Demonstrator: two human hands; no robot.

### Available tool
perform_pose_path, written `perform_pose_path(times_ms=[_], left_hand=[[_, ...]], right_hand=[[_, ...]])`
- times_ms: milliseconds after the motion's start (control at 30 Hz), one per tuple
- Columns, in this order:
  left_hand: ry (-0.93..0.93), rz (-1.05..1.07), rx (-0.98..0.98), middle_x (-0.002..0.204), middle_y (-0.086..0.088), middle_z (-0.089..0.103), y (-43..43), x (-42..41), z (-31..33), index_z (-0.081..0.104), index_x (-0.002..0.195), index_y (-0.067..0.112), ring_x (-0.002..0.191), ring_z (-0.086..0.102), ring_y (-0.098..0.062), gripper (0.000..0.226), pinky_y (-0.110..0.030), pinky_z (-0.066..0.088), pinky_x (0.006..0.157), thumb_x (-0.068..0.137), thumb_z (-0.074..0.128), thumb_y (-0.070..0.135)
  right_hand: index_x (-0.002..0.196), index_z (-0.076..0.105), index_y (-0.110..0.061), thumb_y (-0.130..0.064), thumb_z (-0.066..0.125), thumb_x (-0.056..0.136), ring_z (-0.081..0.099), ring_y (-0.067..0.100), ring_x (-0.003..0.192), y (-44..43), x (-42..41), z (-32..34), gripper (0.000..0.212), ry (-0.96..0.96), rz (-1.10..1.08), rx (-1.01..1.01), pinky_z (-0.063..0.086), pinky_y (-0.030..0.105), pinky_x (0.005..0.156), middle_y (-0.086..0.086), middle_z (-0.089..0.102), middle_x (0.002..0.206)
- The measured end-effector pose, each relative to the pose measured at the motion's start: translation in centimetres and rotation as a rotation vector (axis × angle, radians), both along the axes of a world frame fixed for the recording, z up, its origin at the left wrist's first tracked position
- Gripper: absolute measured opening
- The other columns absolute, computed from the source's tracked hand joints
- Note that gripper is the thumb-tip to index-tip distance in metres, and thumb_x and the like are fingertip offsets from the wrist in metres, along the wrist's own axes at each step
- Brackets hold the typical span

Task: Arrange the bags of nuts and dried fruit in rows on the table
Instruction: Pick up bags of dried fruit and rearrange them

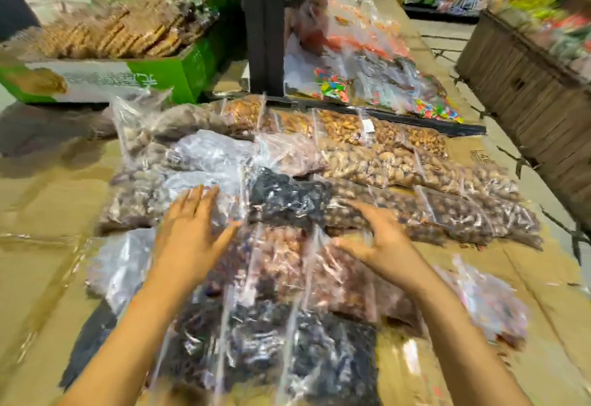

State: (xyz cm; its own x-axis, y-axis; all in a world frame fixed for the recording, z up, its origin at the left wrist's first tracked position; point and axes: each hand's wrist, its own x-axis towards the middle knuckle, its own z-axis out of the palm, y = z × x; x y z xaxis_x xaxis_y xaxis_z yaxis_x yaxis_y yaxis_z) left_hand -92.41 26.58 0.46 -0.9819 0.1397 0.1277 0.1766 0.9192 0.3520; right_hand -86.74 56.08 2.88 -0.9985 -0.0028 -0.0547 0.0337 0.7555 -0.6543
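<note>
1. Closest to the person, below both wrists, lies a clear bag of dark dried fruit (332, 364).
2. Just past it, under the hands, sits a bag of pinkish-brown nuts (287, 264).
3. The left hand (192, 229) is flat and open, with its fingers spread wide. It rests on the clear bags and pinches nothing.
4. The right hand (380, 239) is open too, with curled, spread fingers. They press on the plastic, and its thumb touches the pinkish bag.
5. Between the two hands, just past the fingertips, lies a bag of black dried fruit (287, 197).
6. Right of the right hand sits a row of brown nut bags (463, 216).
7. Farther off lie rows of pale nut bags (383, 162) and golden nut bags (367, 130).
8. All the bags lie on a table covered with brown cardboard (41, 213).
9. Far left of the left hand stands a green box of snack bars (179, 69).
10. Far behind lie bags of colorful candy (332, 85).
</note>
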Motion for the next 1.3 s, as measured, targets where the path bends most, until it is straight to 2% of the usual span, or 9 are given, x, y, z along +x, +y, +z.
perform_pose_path(times_ms=[267,400,533,633,733,833,967,1167,1300], left_hand=[[-0.072,-0.185,0.012,0.139,-0.019,0.047,-9.6,-8.0,-0.3,0.039,0.138,0.009,0.129,0.040,-0.038,0.096,-0.051,0.032,0.107,0.074,0.037,0.081],[-0.127,-0.262,0.115,0.142,-0.012,0.045,-10.5,-10.1,-0.1,0.038,0.139,0.013,0.130,0.040,-0.029,0.095,-0.043,0.032,0.107,0.069,0.055,0.075],[-0.133,-0.301,0.136,0.132,-0.003,0.050,-11.1,-11.8,-0.2,0.038,0.139,0.023,0.123,0.039,-0.022,0.106,-0.039,0.035,0.101,0.056,0.041,0.089],[-0.226,-0.347,0.101,0.132,-0.002,0.048,-11.2,-13.4,-0.8,0.036,0.140,0.027,0.120,0.041,-0.021,0.107,-0.039,0.038,0.098,0.054,0.044,0.091],[-0.362,-0.379,0.192,0.131,-0.001,0.050,-11.2,-14.5,-1.1,0.043,0.132,0.025,0.108,0.050,-0.017,0.095,-0.035,0.045,0.092,0.056,0.059,0.080],[-0.330,-0.392,0.235,0.108,0.003,0.056,-11.1,-14.8,-1.2,0.053,0.113,0.026,0.090,0.052,-0.011,0.080,-0.030,0.047,0.076,0.053,0.062,0.078],[-0.215,-0.348,0.395,0.096,0.017,0.049,-11.5,-13.3,-1.0,0.053,0.096,0.030,0.082,0.045,0.003,0.061,-0.017,0.034,0.064,0.053,0.069,0.070],[-0.034,-0.111,0.726,0.101,0.015,0.051,-12.0,-8.3,0.6,0.049,0.085,0.045,0.095,0.050,-0.008,0.048,-0.029,0.041,0.077,0.051,0.076,0.066],[0.024,0.113,0.842,0.090,0.002,0.051,-10.8,-6.3,2.2,0.049,0.087,0.039,0.081,0.048,-0.015,0.049,-0.029,0.038,0.066,0.050,0.077,0.056]], right_hand=[[0.143,0.036,-0.022,-0.055,0.062,0.081,0.031,0.022,0.135,-11.3,-6.1,0.2,0.074,-0.033,-0.021,0.077,0.030,0.036,0.110,0.003,0.043,0.144],[0.142,0.038,-0.017,-0.054,0.063,0.083,0.031,0.025,0.134,-14.1,-8.0,-0.6,0.074,-0.081,-0.026,0.164,0.029,0.033,0.107,0.007,0.043,0.145],[0.139,0.041,-0.018,-0.058,0.059,0.082,0.028,0.024,0.131,-16.2,-9.5,-1.1,0.071,-0.136,-0.102,0.156,0.033,0.045,0.109,0.005,0.049,0.136],[0.123,0.055,-0.015,-0.053,0.060,0.084,0.040,0.022,0.113,-17.2,-11.1,-1.6,0.054,-0.138,-0.166,0.065,0.042,0.041,0.093,0.006,0.061,0.108],[0.092,0.061,-0.008,-0.033,0.060,0.091,0.049,0.016,0.073,-18.4,-12.1,-2.2,0.025,-0.106,-0.246,-0.152,0.041,0.029,0.064,0.002,0.056,0.071],[0.084,0.058,-0.011,-0.019,0.054,0.095,0.043,0.005,0.055,-19.1,-12.2,-2.4,0.015,-0.070,-0.348,-0.306,0.033,0.011,0.049,-0.006,0.050,0.064],[0.078,0.053,-0.019,-0.020,0.051,0.097,0.040,0.004,0.053,-19.4,-11.3,-1.9,0.019,0.020,-0.414,-0.437,0.031,0.019,0.053,-0.007,0.047,0.063],[0.087,0.059,-0.018,-0.019,0.062,0.091,0.057,0.000,0.068,-19.6,-9.6,1.7,0.004,0.161,-0.351,-0.651,0.043,0.014,0.063,-0.001,0.062,0.080],[0.117,0.050,-0.019,-0.040,0.076,0.073,0.061,0.014,0.098,-19.0,-7.0,2.4,0.055,0.070,-0.441,-0.811,0.047,0.016,0.072,0.005,0.061,0.112]])
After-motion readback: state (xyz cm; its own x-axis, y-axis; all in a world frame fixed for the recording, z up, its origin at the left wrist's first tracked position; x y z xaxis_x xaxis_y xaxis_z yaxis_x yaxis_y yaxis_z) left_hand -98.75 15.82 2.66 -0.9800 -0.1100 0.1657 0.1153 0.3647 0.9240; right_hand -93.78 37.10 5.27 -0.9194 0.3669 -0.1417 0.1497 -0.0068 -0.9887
